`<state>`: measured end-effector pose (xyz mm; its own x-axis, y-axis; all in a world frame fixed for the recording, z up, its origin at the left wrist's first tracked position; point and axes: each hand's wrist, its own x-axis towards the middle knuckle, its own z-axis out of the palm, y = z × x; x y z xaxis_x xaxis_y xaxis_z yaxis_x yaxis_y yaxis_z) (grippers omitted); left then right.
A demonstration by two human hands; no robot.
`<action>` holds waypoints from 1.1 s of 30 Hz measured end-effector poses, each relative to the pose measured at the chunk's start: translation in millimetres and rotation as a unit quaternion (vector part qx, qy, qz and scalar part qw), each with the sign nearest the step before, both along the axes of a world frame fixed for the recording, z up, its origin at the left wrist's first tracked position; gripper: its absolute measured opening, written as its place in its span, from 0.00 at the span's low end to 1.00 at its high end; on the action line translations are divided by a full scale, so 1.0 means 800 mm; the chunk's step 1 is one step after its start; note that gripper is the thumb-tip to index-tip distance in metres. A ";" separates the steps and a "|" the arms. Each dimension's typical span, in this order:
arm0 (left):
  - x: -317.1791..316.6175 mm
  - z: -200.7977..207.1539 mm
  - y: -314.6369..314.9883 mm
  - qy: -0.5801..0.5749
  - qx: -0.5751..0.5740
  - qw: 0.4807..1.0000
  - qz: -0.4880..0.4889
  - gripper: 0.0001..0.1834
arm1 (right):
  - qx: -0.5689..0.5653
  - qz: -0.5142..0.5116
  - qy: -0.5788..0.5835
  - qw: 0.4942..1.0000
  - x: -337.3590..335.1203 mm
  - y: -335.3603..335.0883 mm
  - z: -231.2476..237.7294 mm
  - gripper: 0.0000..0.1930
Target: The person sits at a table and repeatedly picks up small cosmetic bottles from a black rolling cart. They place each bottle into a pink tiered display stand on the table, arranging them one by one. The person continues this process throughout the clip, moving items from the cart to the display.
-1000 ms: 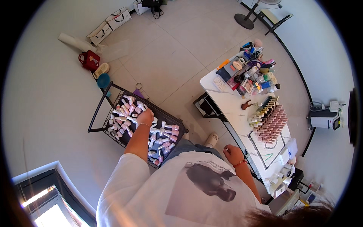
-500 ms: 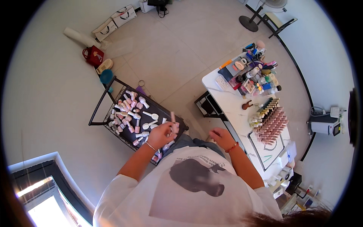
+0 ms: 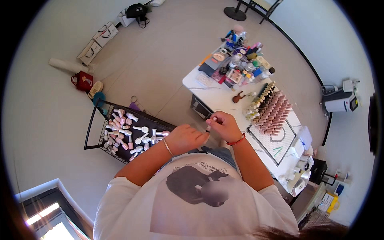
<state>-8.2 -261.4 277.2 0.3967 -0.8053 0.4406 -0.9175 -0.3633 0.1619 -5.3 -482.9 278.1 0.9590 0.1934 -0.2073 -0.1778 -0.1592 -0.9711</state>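
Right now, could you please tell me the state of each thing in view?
Left hand: fingers curled.
Right hand: pinching a small pinkish item.
Small pinkish item: partly covered, capped or open unclear.
Nail polish bottles: jumbled in the black trolley, mostly lying.
Pink bottles: standing in close rows on the table.
Patterned mat: flat on the table.
Red handbag: standing by the wall.
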 end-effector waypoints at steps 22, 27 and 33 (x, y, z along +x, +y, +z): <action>-0.052 -0.063 -0.182 0.342 0.113 0.911 0.204 0.18 | -0.434 -0.140 -0.046 0.889 -0.182 -0.413 -0.065 0.10; -0.061 -0.063 -0.190 0.353 0.129 0.903 0.210 0.17 | -0.458 -0.116 -0.063 0.879 -0.174 -0.416 -0.090 0.08; -0.084 -0.075 -0.177 0.382 0.185 0.875 0.233 0.16 | -0.455 -0.123 -0.073 0.879 -0.162 -0.412 -0.105 0.07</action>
